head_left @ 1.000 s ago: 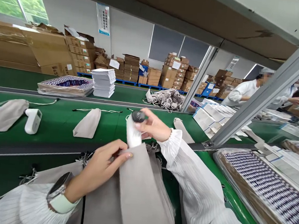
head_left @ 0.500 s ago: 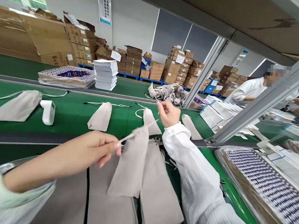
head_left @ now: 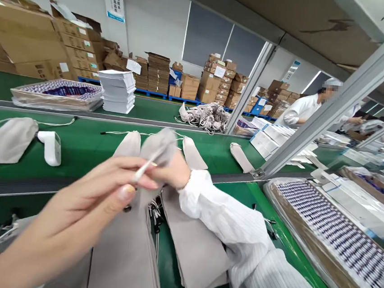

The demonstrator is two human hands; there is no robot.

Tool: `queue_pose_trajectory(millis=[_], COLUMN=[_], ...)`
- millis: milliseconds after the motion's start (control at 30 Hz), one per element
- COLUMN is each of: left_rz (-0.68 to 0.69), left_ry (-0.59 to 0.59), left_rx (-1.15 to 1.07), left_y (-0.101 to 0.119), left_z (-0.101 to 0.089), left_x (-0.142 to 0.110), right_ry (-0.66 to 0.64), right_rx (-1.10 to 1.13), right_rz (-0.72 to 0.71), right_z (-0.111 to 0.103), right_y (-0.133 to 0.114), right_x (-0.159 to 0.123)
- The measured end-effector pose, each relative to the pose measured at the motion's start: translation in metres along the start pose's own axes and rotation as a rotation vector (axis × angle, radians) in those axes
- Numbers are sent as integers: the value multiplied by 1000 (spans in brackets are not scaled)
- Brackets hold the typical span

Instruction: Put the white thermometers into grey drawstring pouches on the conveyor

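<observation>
My left hand [head_left: 101, 198] is large in front, its fingers closed on the pale drawstring [head_left: 146, 166] of a small grey cloth pouch [head_left: 161, 144]. Motion blurs the pouch, which hangs raised over the near edge of the belt. Behind those fingers, my right hand [head_left: 175, 170] is closed at the pouch; its fingertips are hidden. Below lie a stack of flat grey pouches [head_left: 123, 250] and, to its right, a second stack [head_left: 195, 248]. Black-tipped cords [head_left: 156, 213] stick out between the stacks.
Across the green belt [head_left: 83, 147] lie more pouches [head_left: 194, 154] and a white handheld device [head_left: 51, 148]. Trays of small tubes [head_left: 327, 220] stand at the right. A metal post [head_left: 251, 91] rises behind my right arm. Beyond it, a person in white [head_left: 300, 109] works.
My hands have come together, the right moving left and down to the pouch. The pouch, hanging below the hands before, is now up between them. The view has shifted slightly right.
</observation>
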State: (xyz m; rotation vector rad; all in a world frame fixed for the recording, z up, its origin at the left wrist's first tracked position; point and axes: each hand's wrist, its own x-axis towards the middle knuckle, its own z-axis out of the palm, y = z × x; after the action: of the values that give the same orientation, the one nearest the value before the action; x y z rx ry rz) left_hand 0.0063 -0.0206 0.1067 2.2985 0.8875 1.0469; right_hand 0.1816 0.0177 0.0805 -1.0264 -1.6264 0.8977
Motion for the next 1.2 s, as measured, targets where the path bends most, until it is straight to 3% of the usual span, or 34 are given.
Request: queue_pose_trajectory(millis=[67, 133, 233, 333, 400, 533, 667, 767, 933, 1067, 1200], left_rz=[73, 163, 330, 384, 341, 291, 229, 202, 176, 123, 66], left_ry=[-147, -277, -459, -512, -491, -487, -384, -281, -272, -179, -172], left_rx=[5, 57, 201, 312, 387, 567, 608, 543, 460, 329, 245], left_y=[-2, -9, -22, -27, -24, -17, -22, -31, -42, -49, -58], left_z=[13, 32, 62, 78, 81, 82, 81, 82, 89, 95, 93], left_x=[-1, -4, -12, -21, -26, -31, -23, -16, -17, -19, -19], right_ry=[386, 570, 432, 197, 115, 167, 168, 63, -238, -490, -433], right_rx=[-176, -419, -642, -806, -929, -1014, -1077, -981, -860, -954, -949], right_rz=[50, 215, 449, 546, 574, 531, 289, 86, -94, -22, 132], right_z=[-28, -58, -82, -79, -71, -57, -38, -14, 36, 88, 125], right_y=[13, 33, 68, 96, 103, 93, 63, 37, 12, 28, 62], right_x=[10, 18, 19, 14, 10, 9, 16, 24, 45, 77, 111])
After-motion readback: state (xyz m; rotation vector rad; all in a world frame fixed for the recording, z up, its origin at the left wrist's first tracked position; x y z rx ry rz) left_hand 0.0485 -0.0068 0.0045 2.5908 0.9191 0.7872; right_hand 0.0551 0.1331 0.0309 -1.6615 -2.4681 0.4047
